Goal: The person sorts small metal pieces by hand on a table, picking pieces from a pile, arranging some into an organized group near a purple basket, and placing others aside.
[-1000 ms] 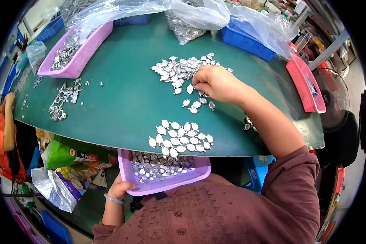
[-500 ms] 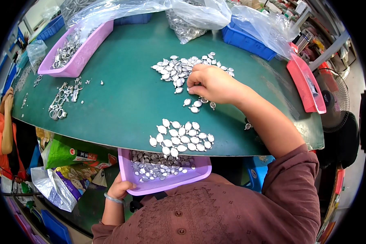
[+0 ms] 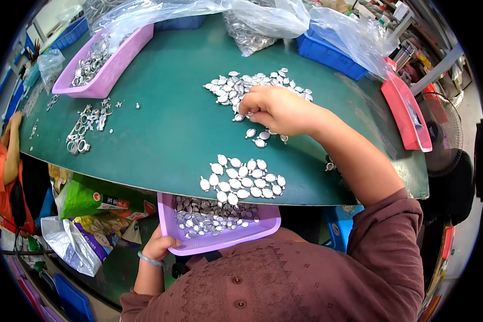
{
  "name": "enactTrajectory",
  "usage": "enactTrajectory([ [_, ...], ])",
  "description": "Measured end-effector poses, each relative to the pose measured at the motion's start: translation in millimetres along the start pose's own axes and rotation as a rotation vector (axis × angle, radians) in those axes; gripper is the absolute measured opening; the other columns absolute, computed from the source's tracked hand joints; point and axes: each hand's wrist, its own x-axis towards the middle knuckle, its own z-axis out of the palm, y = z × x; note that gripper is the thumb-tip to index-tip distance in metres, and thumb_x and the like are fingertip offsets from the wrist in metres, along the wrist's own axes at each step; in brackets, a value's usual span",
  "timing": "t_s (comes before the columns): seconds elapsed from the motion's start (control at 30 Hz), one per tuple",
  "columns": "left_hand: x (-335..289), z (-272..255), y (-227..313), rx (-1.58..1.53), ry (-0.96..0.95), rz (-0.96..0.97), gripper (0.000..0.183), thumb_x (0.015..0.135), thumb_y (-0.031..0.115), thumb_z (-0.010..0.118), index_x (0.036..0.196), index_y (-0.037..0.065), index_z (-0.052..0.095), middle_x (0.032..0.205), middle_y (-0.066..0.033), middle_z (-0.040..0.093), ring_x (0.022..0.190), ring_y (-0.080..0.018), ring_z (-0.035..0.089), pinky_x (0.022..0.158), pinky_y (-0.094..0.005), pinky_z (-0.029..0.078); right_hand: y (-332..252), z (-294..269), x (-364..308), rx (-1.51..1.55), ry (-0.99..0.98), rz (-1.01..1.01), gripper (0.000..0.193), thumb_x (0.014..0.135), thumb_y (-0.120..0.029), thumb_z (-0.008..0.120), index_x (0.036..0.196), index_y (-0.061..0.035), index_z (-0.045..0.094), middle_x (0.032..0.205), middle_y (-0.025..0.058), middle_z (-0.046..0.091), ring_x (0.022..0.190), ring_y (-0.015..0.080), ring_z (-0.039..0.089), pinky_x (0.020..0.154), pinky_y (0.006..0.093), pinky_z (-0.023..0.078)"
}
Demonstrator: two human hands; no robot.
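My left hand (image 3: 160, 246) grips the left rim of a purple plastic basket (image 3: 198, 248), thumb over the edge. The basket is tucked under the table's front edge and holds many small oval metal pieces (image 3: 209, 220). My right hand (image 3: 276, 110) reaches over the table to a heap of similar silvery oval pieces (image 3: 231, 88). Its fingers are bent together at the heap's near edge; whatever lies between the tips is hidden. A few loose ovals (image 3: 260, 143) lie just below this hand. Nearer me, a spread-out group of ovals (image 3: 247, 182) lies by the table edge.
On the green table (image 3: 166, 123) are small metal rings and charms (image 3: 83, 129), a lilac basket (image 3: 104, 80) of metal parts, clear plastic bags (image 3: 247, 32), a blue bin (image 3: 330, 56) and a red basket (image 3: 405, 112). A fan (image 3: 440, 129) stands right; another person's arm (image 3: 12, 147) shows far left.
My right hand has shifted slightly left along the near edge of the heap. The left hand keeps its grip on the basket. The whole view has moved a little.
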Motion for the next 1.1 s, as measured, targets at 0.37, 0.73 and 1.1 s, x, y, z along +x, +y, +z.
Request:
enactTrajectory([
  [0.37,0,1,1,0.015,-0.004,-0.006,0.065,0.053,0.001,0.054,0.117,-0.003,0.043,0.099,-0.0098,0.055,0.09,-0.0215,0.055,0.079,-0.0305,0.045,-4,-9,-18,0.05,-0.07,0.039,0.017,0.078,-0.005,0.055,0.094,-0.0038,0.06,0.091,0.0115,0.055,0.09,0.0296,0.053,0.08,0.0384,0.043],
  [0.73,0,5,4,0.025,0.007,-0.001,0.067,0.053,0.001,0.055,0.119,-0.002,0.042,0.103,-0.0108,0.054,0.094,-0.0237,0.055,0.083,-0.033,0.044,-43,3,-33,0.119,-0.006,0.078,0.031,0.077,-0.002,0.055,0.108,0.0009,0.053,0.1,0.0154,0.049,0.094,0.0324,0.05,0.081,0.0373,0.042],
  [1.1,-1,2,1,-0.016,-0.013,-0.004,0.064,0.056,0.0,0.055,0.118,-0.003,0.042,0.103,-0.0083,0.055,0.094,-0.0199,0.053,0.082,-0.0294,0.043,-27,8,3,-0.087,0.176,0.251,0.02,0.076,-0.017,0.064,0.085,-0.0006,0.059,0.081,0.0144,0.058,0.078,0.0301,0.057,0.069,0.0382,0.045],
])
